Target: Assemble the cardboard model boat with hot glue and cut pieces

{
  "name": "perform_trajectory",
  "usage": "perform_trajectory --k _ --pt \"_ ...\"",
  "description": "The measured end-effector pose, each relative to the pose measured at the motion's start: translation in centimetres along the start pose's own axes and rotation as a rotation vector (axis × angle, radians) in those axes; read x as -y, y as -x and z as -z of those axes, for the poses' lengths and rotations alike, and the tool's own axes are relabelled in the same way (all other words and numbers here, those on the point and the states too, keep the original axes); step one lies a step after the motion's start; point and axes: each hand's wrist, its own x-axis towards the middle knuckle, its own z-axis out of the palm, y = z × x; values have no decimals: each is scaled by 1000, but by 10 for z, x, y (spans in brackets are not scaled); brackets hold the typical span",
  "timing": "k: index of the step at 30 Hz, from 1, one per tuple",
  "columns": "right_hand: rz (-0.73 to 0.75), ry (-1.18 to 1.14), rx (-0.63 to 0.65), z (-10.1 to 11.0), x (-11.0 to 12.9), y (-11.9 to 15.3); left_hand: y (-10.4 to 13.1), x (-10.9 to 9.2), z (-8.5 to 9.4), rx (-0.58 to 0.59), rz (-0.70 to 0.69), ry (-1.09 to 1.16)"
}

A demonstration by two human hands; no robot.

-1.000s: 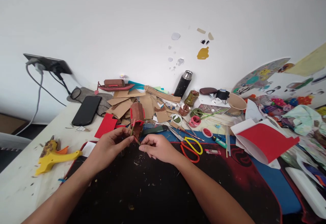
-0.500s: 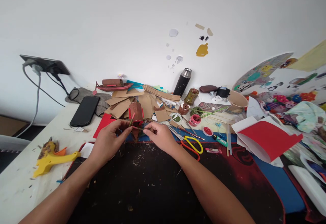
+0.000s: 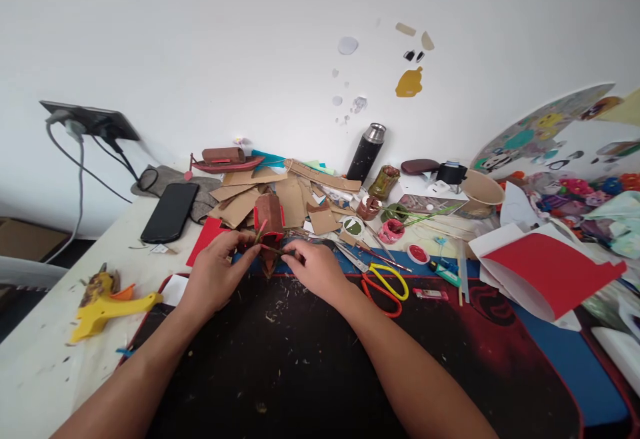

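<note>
A thin red and green strip point(image 3: 271, 248) stretches between my two hands above the back edge of the dark mat. The fingertips of my left hand point(image 3: 217, 266) pinch its left part, where a second thin piece sticks up. My right hand point(image 3: 316, 267) pinches its right end between thumb and fingers. Just behind the strip lies a small brown boat model point(image 3: 269, 214) with a curved roof and red side trim; its near tip shows below the strip. Whether my left hand also touches the boat cannot be made out.
Scissors point(image 3: 385, 286) lie right of my right hand. A yellow glue gun point(image 3: 107, 306) and a black phone point(image 3: 170, 212) are at left. Behind are cardboard scraps point(image 3: 293, 202), paint pots point(image 3: 391, 230), a black flask point(image 3: 367, 152) and another boat point(image 3: 225, 160). Red paper point(image 3: 560, 269) lies right.
The view has shifted slightly, so the table things appear a little to the right. Both hands keep their pinch on the strip, with hardly any movement relative to the boat.
</note>
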Motion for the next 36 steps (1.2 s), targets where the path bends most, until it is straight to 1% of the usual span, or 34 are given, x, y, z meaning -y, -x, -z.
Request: perform_trajectory --k 7,11,17,20,23,25,28,30,33,36 --pt "11 -5 6 -3 -1 1 0 -3 1 38 43 -6" --pt "15 -3 13 -4 0 2 0 -4 2 23 62 25" --pt "18 -5 31 -4 0 4 1 -1 3 7 46 19" --pt "23 2 20 -5 -1 4 1 3 8 -39 43 -8" --pt "11 -1 2 -7 -2 4 -1 5 19 -62 5 -32" --pt "9 -6 -6 -8 -3 5 -3 5 28 -32 8 -63" --pt "19 -8 -12 -9 -4 5 -5 3 40 28 79 -112" --pt "28 -11 -18 -10 -6 5 -6 3 45 54 107 -135" --pt "38 -12 -30 -11 -8 5 -6 7 46 95 75 -182" --pt "48 -2 -41 -12 -8 5 -7 15 43 132 19 -255"
